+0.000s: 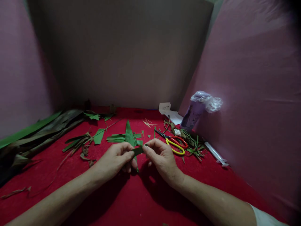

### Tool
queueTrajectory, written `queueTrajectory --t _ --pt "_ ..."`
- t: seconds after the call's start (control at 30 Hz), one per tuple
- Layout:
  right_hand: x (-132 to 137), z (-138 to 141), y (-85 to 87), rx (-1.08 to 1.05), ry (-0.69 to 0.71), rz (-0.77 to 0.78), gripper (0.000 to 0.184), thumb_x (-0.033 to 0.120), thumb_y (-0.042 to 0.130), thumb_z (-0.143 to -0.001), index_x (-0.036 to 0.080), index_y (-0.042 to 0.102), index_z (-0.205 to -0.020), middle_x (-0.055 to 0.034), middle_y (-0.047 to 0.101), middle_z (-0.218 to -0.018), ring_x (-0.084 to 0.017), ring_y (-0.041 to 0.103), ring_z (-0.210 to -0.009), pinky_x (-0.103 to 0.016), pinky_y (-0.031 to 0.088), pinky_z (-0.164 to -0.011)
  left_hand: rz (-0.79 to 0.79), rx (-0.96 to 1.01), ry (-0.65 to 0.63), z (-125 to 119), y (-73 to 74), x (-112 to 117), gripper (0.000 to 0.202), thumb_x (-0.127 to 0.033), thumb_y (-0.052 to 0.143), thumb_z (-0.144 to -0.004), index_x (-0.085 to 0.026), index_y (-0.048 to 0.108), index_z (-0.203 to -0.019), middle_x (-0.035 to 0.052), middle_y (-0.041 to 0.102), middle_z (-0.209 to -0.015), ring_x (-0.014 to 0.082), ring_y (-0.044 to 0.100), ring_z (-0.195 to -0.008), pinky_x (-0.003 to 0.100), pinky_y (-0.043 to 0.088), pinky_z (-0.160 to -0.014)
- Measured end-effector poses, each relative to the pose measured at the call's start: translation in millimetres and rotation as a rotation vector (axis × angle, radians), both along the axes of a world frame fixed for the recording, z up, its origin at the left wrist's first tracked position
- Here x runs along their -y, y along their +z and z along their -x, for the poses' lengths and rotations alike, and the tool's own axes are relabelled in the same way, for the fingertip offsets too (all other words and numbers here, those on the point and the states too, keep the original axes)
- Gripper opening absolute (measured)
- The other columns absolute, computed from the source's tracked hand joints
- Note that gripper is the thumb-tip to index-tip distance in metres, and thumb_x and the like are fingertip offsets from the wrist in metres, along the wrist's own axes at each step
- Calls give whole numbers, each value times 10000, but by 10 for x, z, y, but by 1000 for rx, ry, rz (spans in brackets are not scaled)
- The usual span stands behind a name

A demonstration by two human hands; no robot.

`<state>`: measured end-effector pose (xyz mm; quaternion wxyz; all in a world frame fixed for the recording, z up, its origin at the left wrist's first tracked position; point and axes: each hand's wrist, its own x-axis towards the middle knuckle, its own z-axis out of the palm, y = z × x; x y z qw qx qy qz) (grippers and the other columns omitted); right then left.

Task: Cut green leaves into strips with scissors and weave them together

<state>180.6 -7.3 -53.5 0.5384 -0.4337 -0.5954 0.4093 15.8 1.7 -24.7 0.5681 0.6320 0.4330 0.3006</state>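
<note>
Fingertips of both hands pinch one short green leaf strip: the left hand (118, 157) grips its left end and the right hand (163, 158) its right end, with the strip (138, 151) stretched level between them. Just beyond and partly behind the fingers is a pointed leaf piece (129, 133); whether it is joined to the strip cannot be told. Straight-edged strips (116, 137) lie beyond the left hand, so some cutting looks done, and the scissors (167, 137) rest beyond the right hand, held by neither. Thin wooden sticks (148, 123) lie loose farther ahead of both hands, apparently unused. Long leaves (35, 133) well to the left of the left hand seem largely uncut. With the pieces beyond the hands lying separate, the work looks partway along; no finished piece can be made out.
</note>
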Motion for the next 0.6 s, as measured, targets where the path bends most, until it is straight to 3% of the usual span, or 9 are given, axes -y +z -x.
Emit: queueTrajectory --t 0.27,0.43,0.6 --pt "172 -2 67 351 53 -450 77 202 548 -825 191 620 -801 -23 589 -691 -142 535 -637 -268 442 -600 110 188 21 -24 -34 -11 236 -368 620 -698 -155 526 -736 16 633 -588 139 583 -503 259 419 -522" --pt "219 -8 43 527 68 -641 189 136 518 -823 187 629 -968 -75 621 -859 -169 569 -768 -300 472 -692 87 260 77 -35 -23 21 231 -322 629 -703 -145 581 -844 2 618 -639 118 556 -555 243 420 -565" --pt "237 2 41 676 24 -737 209 121 500 -827 193 636 -968 -67 617 -814 -163 546 -723 -302 465 -661 38 286 55 -24 -18 50 180 -281 587 -761 -177 637 -899 -3 627 -738 101 520 -633 205 380 -576"
